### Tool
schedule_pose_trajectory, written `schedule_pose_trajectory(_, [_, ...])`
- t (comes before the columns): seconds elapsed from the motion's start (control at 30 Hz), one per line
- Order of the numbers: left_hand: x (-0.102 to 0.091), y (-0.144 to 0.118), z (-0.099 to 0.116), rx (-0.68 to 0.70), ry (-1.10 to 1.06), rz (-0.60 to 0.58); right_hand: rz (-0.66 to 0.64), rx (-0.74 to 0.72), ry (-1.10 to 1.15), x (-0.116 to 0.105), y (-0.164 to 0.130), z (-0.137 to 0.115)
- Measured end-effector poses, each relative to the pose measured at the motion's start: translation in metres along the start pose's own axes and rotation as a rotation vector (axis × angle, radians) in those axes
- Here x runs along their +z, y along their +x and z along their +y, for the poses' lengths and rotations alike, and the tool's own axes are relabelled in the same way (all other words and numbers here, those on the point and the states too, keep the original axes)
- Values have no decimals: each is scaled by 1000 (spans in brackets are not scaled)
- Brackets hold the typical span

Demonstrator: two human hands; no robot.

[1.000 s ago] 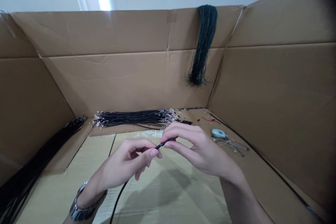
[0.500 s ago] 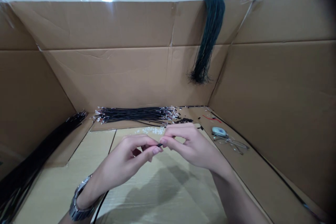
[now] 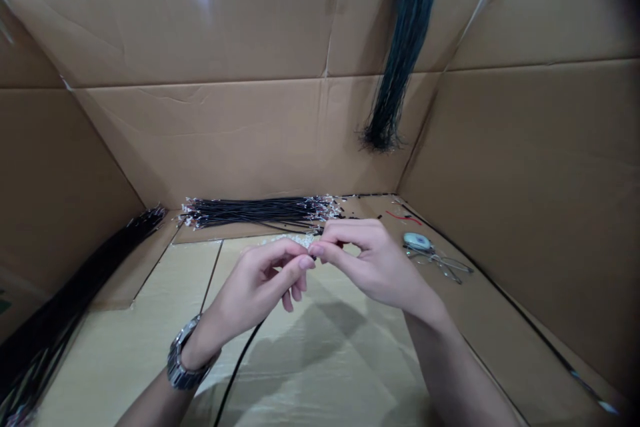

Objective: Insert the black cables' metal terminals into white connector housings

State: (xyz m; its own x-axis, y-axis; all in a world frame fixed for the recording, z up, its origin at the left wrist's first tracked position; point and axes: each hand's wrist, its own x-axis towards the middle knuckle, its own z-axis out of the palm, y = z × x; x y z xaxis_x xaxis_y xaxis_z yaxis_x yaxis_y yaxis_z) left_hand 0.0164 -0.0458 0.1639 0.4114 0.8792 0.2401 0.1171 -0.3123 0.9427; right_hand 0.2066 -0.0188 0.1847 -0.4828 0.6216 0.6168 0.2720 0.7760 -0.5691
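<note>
Fingertip to fingertip, my two hands meet above the middle of the work surface. My left hand (image 3: pixel 267 287) pinches a black cable (image 3: pixel 239 363), whose length trails from under the palm down to the bottom edge of the view. Thumb and forefinger of my right hand (image 3: pixel 363 257) are pressed together at the cable's end, where a little dark material shows. Whether the right fingers grip the cable itself or a small piece on it is hidden. Just beyond the fingers lie small white pieces (image 3: pixel 295 240).
Behind my hands lies a bundle of black cables (image 3: pixel 255 212) with white-tipped ends. More black cables (image 3: pixel 85 287) run along the left. Glasses (image 3: pixel 447 267), a pale round-cornered device (image 3: pixel 417 241) and a red wire (image 3: pixel 403 217) lie right. Dark green threads (image 3: pixel 407 53) hang over the cardboard wall (image 3: pixel 210 140).
My left hand has shifted right and slightly up, closer against the right fingers. The black stub between the hands is now mostly covered, and more cable shows below the left hand.
</note>
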Motion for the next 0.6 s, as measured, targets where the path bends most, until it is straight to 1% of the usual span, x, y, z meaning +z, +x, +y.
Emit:
schedule_pose_trajectory(0.1, [3,0,1,-1,-102,-52,70,-20,35,1,-1,-2])
schedule_pose_trajectory(0.2, [4,1,0,-1,-156,-78,134,-29,45,1,0,-1])
schedule_pose_trajectory(0.27, [2,2,-1,-10,-158,-83,181,-24,32,0,1,1])
schedule_pose_trajectory(0.33, [-2,3,-2,-36,-122,-114,204,-9,12,-2,2,4])
schedule_pose_trajectory(0.4, [-8,4,-3,-86,-64,-189,222,13,3,-6,2,7])
schedule_pose_trajectory(0.5, [-15,7,-4,-189,15,-362,305,41,49,-14,0,11])
schedule_pose_trajectory(0.6, [-15,10,-9,-255,96,-499,372,42,134,-24,-1,15])
